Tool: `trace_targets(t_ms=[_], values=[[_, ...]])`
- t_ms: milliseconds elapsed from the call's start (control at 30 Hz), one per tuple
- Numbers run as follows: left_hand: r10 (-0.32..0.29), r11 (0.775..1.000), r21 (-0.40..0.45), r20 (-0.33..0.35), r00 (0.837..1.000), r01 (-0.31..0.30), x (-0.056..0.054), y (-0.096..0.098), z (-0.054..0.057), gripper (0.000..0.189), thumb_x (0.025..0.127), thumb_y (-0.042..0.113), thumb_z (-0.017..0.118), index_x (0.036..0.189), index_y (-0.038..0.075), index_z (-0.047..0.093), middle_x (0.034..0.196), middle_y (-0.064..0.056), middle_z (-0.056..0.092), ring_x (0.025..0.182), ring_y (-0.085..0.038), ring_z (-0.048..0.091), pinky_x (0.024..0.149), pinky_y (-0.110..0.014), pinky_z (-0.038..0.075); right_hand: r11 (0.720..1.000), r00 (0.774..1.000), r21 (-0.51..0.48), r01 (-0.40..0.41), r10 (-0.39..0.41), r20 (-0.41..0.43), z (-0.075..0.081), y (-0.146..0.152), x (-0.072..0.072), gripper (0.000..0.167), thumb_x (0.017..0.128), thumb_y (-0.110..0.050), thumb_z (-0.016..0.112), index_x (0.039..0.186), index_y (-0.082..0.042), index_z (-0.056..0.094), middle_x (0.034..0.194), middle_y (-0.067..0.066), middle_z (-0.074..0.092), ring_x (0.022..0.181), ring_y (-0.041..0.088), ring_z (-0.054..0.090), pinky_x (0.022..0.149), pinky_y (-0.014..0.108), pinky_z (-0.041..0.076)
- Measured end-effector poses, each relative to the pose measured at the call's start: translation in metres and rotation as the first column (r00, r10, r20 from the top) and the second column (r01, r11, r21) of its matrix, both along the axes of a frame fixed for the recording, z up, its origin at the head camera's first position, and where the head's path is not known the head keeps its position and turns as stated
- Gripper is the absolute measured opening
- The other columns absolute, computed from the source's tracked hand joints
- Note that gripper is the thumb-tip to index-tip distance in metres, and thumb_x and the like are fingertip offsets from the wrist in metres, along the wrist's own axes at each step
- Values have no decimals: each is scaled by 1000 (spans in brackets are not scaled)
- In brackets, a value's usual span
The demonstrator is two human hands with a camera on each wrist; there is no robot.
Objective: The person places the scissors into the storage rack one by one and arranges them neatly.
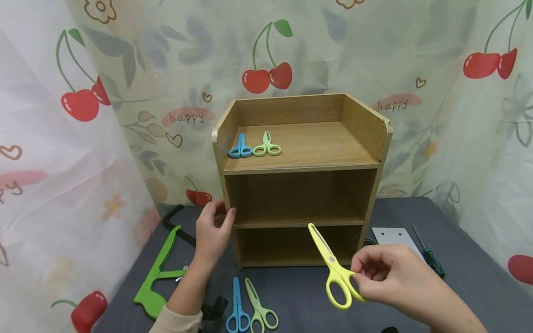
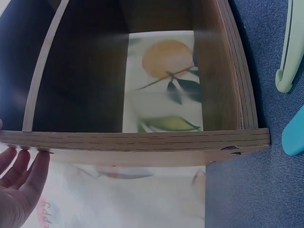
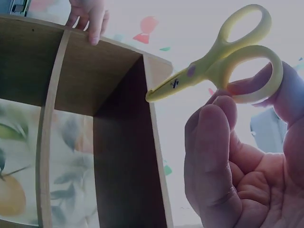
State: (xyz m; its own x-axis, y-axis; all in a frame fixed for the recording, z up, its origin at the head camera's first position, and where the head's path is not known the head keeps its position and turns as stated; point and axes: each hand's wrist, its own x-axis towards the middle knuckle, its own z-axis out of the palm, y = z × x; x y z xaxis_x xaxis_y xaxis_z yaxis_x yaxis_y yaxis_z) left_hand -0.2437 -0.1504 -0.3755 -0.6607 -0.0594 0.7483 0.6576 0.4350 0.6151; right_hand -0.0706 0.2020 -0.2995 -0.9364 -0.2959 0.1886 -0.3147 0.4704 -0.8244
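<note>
On the table [image 1: 300, 305] stands the wooden shelf [image 1: 312, 144]. My left hand [image 1: 213, 235] rests relaxed fingers against its left side; my right hand [image 1: 389, 273] pinches the yellow scissors [image 1: 331, 261] by a handle, tip upward, before the shelf.

We pinch yellow scissors [image 3: 209, 67] by one handle loop [image 3: 276, 78] in right hand [image 3: 218, 171], blades together, tip overlapping wooden shelf [image 3: 126, 175] in view. At top, our left hand [image 3: 89, 10] touches shelf's edge, fingers pointing down; leafy, fruit-printed backdrop [image 3: 66, 190] shows through compartments.
</note>
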Motion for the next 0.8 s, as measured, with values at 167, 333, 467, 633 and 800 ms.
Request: trace_targets(t_ms=[167,333,467,633,800], values=[[7,1000,-2,-8,1000,-7,0,0,-1,24,95,13,75,115,2,69,104,-9,66,95,-20,66,74,-40,60,999,999,1,34,-34,-40,7,3,2,15,81,2,74,89,-10,69,74,-2,67,67,16,65,59,28,52],[9,1000,0,-6,1000,-9,1,0,-1,23,95,13,75,115,2,69,104,-9,66,95,-19,66,74,-33,59,999,986,12,52,-50,-158,15,5,-1,20,78,6,73,85,-13,69,72,-4,66,64,15,63,55,28,50],[10,1000,-1,-10,1000,-10,1,-1,-1,23,95,13,76,115,2,69,104,-9,66,95,-19,66,73,-30,59,995,980,15,95,-91,-179,26,5,-3,21,78,7,73,84,-12,70,71,-3,66,63,16,62,52,28,47],[6,1000,1,-8,1000,-6,1,0,-1,23,95,14,76,115,2,69,104,-9,66,95,-19,66,73,-30,59,991,972,33,130,-121,-203,40,4,-5,19,78,7,72,85,-11,70,71,-3,67,63,17,63,55,28,50],[3,1000,-4,-1,1000,-3,0,0,-1,24,95,14,75,115,3,69,105,-9,66,96,-19,66,74,-35,60,986,965,41,160,-148,-215,51,4,-8,18,78,6,71,86,-10,71,73,-2,67,64,17,63,55,28,50]])
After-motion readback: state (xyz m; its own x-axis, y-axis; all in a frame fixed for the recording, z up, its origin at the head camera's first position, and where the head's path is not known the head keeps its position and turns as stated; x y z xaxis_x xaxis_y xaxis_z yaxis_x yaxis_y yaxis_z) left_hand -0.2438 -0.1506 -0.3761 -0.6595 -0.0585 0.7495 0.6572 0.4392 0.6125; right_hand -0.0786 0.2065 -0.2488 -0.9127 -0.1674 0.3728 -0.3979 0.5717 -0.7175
